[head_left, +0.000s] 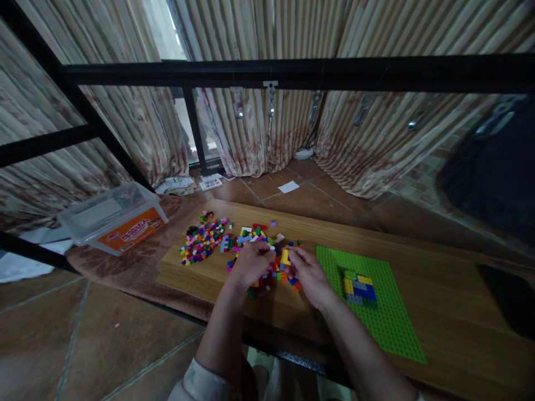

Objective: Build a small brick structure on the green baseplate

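Note:
My right hand pinches a yellow building brick between thumb and fingers, above the loose bricks. Close to its left, my left hand has its fingers curled together over the pile; whatever they hold, if anything, is hidden. Mixed loose bricks lie under and around both hands, partly covered by them. Right of my right hand a green baseplate lies flat on the wooden board. On it stands a small block of joined yellow, blue and grey bricks.
A second heap of small colourful pieces sits at the left end of the wooden board. Beyond that end stands a clear plastic box with an orange label. A dark object lies at the right. Black metal bars cross behind, before striped curtains.

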### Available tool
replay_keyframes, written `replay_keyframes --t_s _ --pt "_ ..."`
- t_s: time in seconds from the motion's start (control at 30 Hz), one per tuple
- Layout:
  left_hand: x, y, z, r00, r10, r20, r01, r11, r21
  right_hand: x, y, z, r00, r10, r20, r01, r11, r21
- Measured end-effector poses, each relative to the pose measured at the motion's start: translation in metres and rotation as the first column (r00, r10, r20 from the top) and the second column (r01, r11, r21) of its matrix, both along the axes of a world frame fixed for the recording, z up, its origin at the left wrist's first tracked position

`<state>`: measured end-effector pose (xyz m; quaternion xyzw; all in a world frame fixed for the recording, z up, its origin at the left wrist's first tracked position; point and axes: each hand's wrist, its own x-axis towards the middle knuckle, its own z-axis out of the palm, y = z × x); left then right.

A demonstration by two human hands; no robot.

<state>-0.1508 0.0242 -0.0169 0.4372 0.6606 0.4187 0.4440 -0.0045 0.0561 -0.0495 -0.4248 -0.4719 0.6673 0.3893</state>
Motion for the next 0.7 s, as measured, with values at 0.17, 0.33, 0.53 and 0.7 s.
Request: replay_keyframes --t_s 0.17,0.33,0.53,0.7 --pt "0.001 0.004 -0.005 0.904 0.051 -0.425 -0.003 0.994 0.112 0.003 0.001 0.001 1.0 0.014 0.028 -0.014 1.0 0.026" --pt "0.006 0.005 -0.003 0.857 0.084 -0.508 -0.025 0.992 0.122 0.002 0.004 -0.003 0.993 -0.048 0.106 0.039 0.996 0.081" --pt "0.014 0.003 0.003 0.931 0.091 -0.353 -0.013 0.976 0.217 -0.001 0.001 0.002 0.998 -0.059 -0.03 0.06 0.997 0.049" --pt "0.025 0.004 -0.006 0.989 -0.034 -0.144 0.072 0.961 0.268 -0.005 -0.004 0.01 0.986 -0.088 -0.143 0.094 0.995 0.036"
